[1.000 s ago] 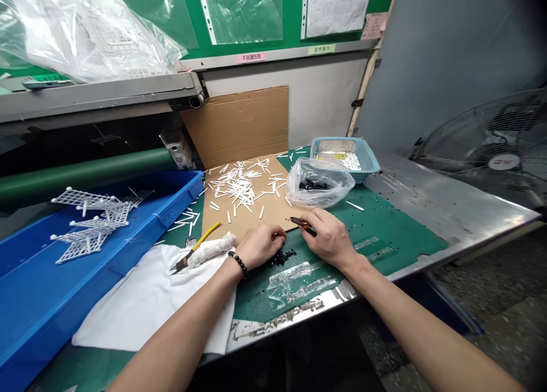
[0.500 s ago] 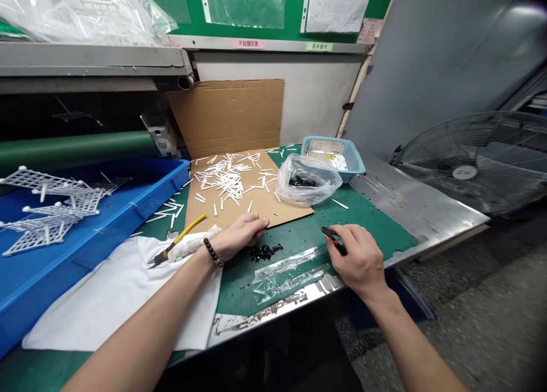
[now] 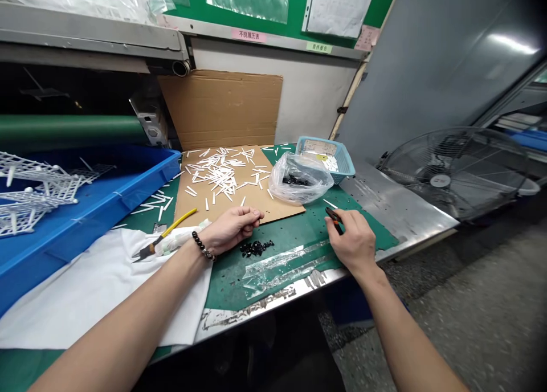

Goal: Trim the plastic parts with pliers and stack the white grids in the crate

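In the head view, the left hand (image 3: 236,227) hangs over the green surface (image 3: 294,237), its fingers curled and the thumb against the forefinger; I cannot tell whether anything is pinched between them. A dark beaded bracelet (image 3: 201,245) circles that wrist. Just below and to the right of these fingers lies a small heap of shiny black pieces (image 3: 253,249). The right hand (image 3: 354,239), well apart from the left, has its fingers closed around small pliers (image 3: 335,218) with orange on the handle, the tip pointing up and away. Beyond the hands, a clear plastic bag (image 3: 308,190) holds more black pieces, in front of a light blue basket (image 3: 348,165) with white pieces inside. White sticks (image 3: 222,175) lie scattered over a flat cardboard sheet (image 3: 256,205). On the left, cutters with a yellow handle (image 3: 176,225) rest on a white cloth (image 3: 98,284), beside a blue tray (image 3: 85,229) holding white lattice parts (image 3: 64,184)
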The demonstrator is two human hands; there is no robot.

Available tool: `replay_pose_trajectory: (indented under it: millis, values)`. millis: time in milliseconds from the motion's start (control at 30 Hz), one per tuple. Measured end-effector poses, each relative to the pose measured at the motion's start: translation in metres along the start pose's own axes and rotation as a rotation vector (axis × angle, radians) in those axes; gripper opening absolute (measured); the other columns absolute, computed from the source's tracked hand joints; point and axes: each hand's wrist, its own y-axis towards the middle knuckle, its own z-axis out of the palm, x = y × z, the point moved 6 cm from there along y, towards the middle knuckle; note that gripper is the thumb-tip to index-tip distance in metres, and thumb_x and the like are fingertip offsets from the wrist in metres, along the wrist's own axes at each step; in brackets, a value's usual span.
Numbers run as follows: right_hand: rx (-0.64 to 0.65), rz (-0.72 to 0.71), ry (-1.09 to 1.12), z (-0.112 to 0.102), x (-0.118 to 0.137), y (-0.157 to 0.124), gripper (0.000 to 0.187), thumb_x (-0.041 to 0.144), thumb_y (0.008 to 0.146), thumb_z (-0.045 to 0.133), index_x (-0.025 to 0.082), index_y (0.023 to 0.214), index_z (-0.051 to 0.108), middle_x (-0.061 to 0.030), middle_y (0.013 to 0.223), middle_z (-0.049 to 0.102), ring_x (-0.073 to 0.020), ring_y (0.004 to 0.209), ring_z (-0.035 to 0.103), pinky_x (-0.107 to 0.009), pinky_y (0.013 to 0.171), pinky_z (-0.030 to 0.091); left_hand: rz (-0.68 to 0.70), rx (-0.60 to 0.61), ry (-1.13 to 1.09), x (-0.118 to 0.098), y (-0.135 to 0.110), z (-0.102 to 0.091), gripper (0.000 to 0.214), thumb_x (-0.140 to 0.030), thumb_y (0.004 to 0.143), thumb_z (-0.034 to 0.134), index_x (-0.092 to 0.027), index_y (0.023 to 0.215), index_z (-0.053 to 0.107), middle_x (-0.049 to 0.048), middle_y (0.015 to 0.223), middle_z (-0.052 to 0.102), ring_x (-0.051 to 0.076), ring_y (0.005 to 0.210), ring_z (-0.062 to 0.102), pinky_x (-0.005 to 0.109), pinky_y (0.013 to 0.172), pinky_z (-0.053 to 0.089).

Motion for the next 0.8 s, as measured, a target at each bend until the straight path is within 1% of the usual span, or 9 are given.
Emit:
replay_pose_trajectory:
  millis: [67, 100, 167, 267, 367, 567, 667, 733, 800]
  values:
    - [-0.001, 0.108, 0.170, 0.004, 0.000, 0.023, 0.022, 0.037, 0.089, 0.057, 0.018, 0.096, 0.064, -0.0087, 0.087, 0.059, -0.0245, 0.083, 0.055, -0.037, 0.077, 0.043, -0.003, 0.001, -0.028, 0.000, -0.001, -0.001, 0.019, -0.022, 0.074, 0.074, -0.009, 0.084, 0.065, 0.0039, 0.075, 0.056, 0.005, 0.058, 0.040, 0.016, 0.050, 0.030]
    - [-0.007, 0.204, 0.334, 0.006, 0.000, 0.032, 0.024, 0.040, 0.086, 0.061, 0.018, 0.095, 0.064, -0.0073, 0.086, 0.059, -0.0237, 0.082, 0.054, -0.037, 0.077, 0.043, -0.003, 0.001, -0.039, 0.000, -0.001, -0.001, 0.019, -0.020, 0.073, 0.074, -0.009, 0.086, 0.066, 0.0043, 0.076, 0.057, 0.005, 0.059, 0.041, 0.016, 0.051, 0.031]
    - [0.031, 0.436, 0.814, 0.014, 0.004, 0.045, 0.029, 0.046, 0.082, 0.066, 0.020, 0.094, 0.064, -0.0041, 0.082, 0.057, -0.0208, 0.078, 0.054, -0.035, 0.075, 0.045, 0.002, 0.000, -0.055, 0.000, -0.002, -0.001, 0.018, -0.016, 0.072, 0.073, -0.009, 0.086, 0.066, 0.0044, 0.076, 0.057, 0.005, 0.060, 0.042, 0.016, 0.052, 0.032]
    - [0.207, 0.716, 1.570, 0.032, 0.031, 0.051, 0.034, 0.053, 0.083, 0.063, 0.020, 0.093, 0.064, -0.0015, 0.079, 0.055, -0.0168, 0.074, 0.054, -0.033, 0.074, 0.048, 0.003, -0.003, -0.077, 0.000, -0.002, -0.001, 0.009, -0.016, 0.075, 0.070, -0.009, 0.080, 0.065, 0.0050, 0.078, 0.058, 0.005, 0.058, 0.041, 0.016, 0.053, 0.033]
    - [0.310, 0.827, 1.920, 0.038, 0.054, 0.044, 0.033, 0.051, 0.088, 0.057, 0.019, 0.093, 0.066, -0.0015, 0.081, 0.055, -0.0148, 0.074, 0.054, -0.032, 0.075, 0.050, 0.007, -0.013, -0.088, -0.002, -0.003, -0.001, 0.008, -0.015, 0.077, 0.068, -0.009, 0.082, 0.066, 0.0060, 0.080, 0.059, 0.005, 0.059, 0.041, 0.017, 0.054, 0.033]
    - [0.332, 0.886, 2.004, 0.046, 0.063, 0.028, 0.032, 0.047, 0.092, 0.051, 0.019, 0.093, 0.066, -0.0032, 0.084, 0.057, -0.0154, 0.077, 0.055, -0.032, 0.076, 0.051, 0.032, -0.020, -0.063, -0.005, -0.004, 0.000, 0.022, -0.017, 0.076, 0.070, -0.009, 0.096, 0.069, 0.0033, 0.074, 0.057, 0.006, 0.059, 0.041, 0.019, 0.053, 0.032]
    - [0.348, 0.878, 1.942, 0.051, 0.062, 0.029, 0.034, 0.051, 0.090, 0.053, 0.020, 0.093, 0.066, -0.0029, 0.083, 0.057, -0.0153, 0.076, 0.055, -0.032, 0.076, 0.050, 0.027, -0.036, -0.061, -0.002, -0.003, -0.001, 0.023, -0.018, 0.072, 0.075, -0.010, 0.092, 0.069, 0.0038, 0.077, 0.059, 0.006, 0.061, 0.044, 0.019, 0.054, 0.031]
    - [0.346, 0.829, 1.804, 0.055, 0.058, 0.030, 0.038, 0.056, 0.089, 0.053, 0.020, 0.093, 0.065, -0.0020, 0.080, 0.057, -0.0154, 0.073, 0.055, -0.031, 0.072, 0.049, 0.035, -0.043, -0.061, -0.001, -0.001, -0.003, 0.022, -0.020, 0.069, 0.078, -0.010, 0.086, 0.068, 0.0042, 0.078, 0.060, 0.007, 0.065, 0.047, 0.018, 0.055, 0.031]
    - [0.286, 0.696, 1.482, 0.057, 0.049, 0.030, 0.040, 0.058, 0.087, 0.055, 0.020, 0.092, 0.065, -0.0010, 0.074, 0.056, -0.0154, 0.067, 0.053, -0.029, 0.065, 0.047, 0.054, -0.039, -0.063, 0.000, 0.000, -0.003, 0.023, -0.022, 0.068, 0.079, -0.010, 0.083, 0.067, 0.0037, 0.077, 0.059, 0.007, 0.066, 0.048, 0.018, 0.054, 0.030]
